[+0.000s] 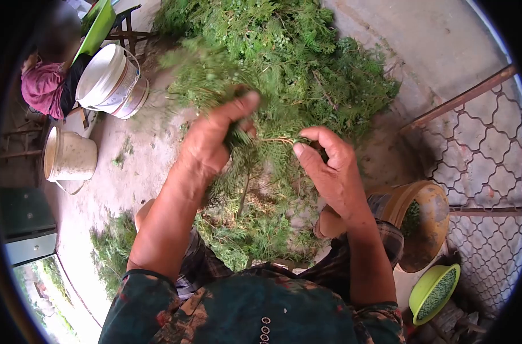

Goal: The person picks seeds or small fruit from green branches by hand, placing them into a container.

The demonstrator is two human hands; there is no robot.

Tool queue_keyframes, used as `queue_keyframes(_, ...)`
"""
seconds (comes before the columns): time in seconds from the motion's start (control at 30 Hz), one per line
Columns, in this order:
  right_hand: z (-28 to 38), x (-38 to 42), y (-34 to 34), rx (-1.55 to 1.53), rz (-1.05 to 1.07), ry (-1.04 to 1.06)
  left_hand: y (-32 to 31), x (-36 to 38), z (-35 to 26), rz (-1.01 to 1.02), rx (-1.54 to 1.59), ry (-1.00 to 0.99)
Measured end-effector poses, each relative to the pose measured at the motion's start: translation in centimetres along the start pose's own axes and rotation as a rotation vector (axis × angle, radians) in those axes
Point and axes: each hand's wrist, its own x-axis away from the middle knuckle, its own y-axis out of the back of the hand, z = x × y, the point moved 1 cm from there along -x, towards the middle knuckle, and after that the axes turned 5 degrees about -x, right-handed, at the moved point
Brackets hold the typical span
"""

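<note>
My left hand (215,129) is closed around a leafy evergreen branch (203,71), whose feathery top is blurred by motion. From that hand a thin brown stem (275,139) runs across to my right hand (332,157). The thumb and forefinger there are pinched together at the stem's end, with a bit of green between them. A large heap of cut evergreen branches (261,28) lies just beyond both hands. More sprigs (255,235) are scattered on the floor between my legs.
To the right stand a yellowish bucket (436,212) with green bits inside and a lime-green basin (416,301) of small green berries, beside a metal lattice (473,143). White bucket (103,77) and cream bucket (74,157) stand left, near a seated person (43,86).
</note>
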Motion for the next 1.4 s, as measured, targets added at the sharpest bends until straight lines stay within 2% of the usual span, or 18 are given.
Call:
queue_keyframes(0.1,0.0,-0.1,0.2,0.001,-0.079,0.070,-1.8,1.5,-0.1,0.192,-0.557,-0.110)
queue_keyframes(0.13,-0.2,-0.2,0.0,-0.071,-0.061,0.032,-2.1,1.8,-0.2,0.195,-0.553,-0.116)
queue_keyframes(0.23,-0.2,-0.3,0.1,-0.230,-0.039,-0.067,-3.0,2.9,0.2,0.253,-0.944,-0.163)
queue_keyframes(0.37,0.4,-0.6,0.5,-0.373,-0.060,-0.165,-3.4,3.2,0.8,0.151,-1.046,-0.126)
queue_keyframes(0.53,-0.1,-0.8,0.8,-0.347,-0.187,-0.100,-4.6,3.7,0.0,0.146,-0.875,-0.001)
queue_keyframes(0.6,-0.8,-0.9,0.9,-0.316,-0.333,-0.124,-4.5,3.7,-0.4,0.098,-0.893,0.217)
queue_keyframes(0.67,-1.1,-1.1,3.9,-0.656,-0.424,-0.082,-4.1,4.1,0.1,0.033,-0.835,0.164)
queue_keyframes(0.73,-1.8,-1.5,6.5,-1.050,-0.404,-0.050,-3.3,3.9,0.8,-0.024,-0.779,0.106)
queue_keyframes(0.9,0.4,-0.9,4.6,-1.152,-0.191,-0.132,-1.8,3.1,1.4,0.063,-0.664,0.056)
queue_keyframes(0.97,-0.2,-0.8,3.8,-1.039,-0.070,-0.161,-1.9,3.1,1.2,0.095,-0.735,0.053)
queue_keyframes(1.07,0.8,-0.7,2.2,-0.384,-0.142,-0.110,-3.5,4.2,0.4,0.105,-0.875,0.018)
queue_keyframes(1.13,0.0,-1.4,0.8,-0.081,-0.156,0.248,-3.9,4.4,0.4,0.082,-0.947,-0.007)
queue_keyframes(1.17,0.2,-1.1,0.5,0.024,-0.161,0.247,-4.0,4.3,0.4,0.090,-1.036,-0.029)
queue_keyframes(1.2,0.1,-0.9,0.1,-0.009,-0.119,0.169,-4.0,4.2,0.4,0.100,-1.124,-0.052)
queue_keyframes(1.23,-0.1,-1.0,0.0,0.104,-0.126,0.266,-3.6,3.8,0.8,0.102,-1.125,-0.052)
queue_keyframes(1.3,-0.4,-1.1,-0.3,0.216,-0.133,0.364,-2.9,3.3,1.4,0.199,-1.229,-0.311)
queue_keyframes(1.33,-0.5,-1.1,-0.4,0.100,-0.165,0.345,-3.2,3.4,1.2,0.229,-1.261,-0.399)
queue_keyframes(1.4,0.0,-1.0,-0.2,-0.014,-0.198,0.328,-3.9,3.9,0.8,0.057,-0.764,0.012)
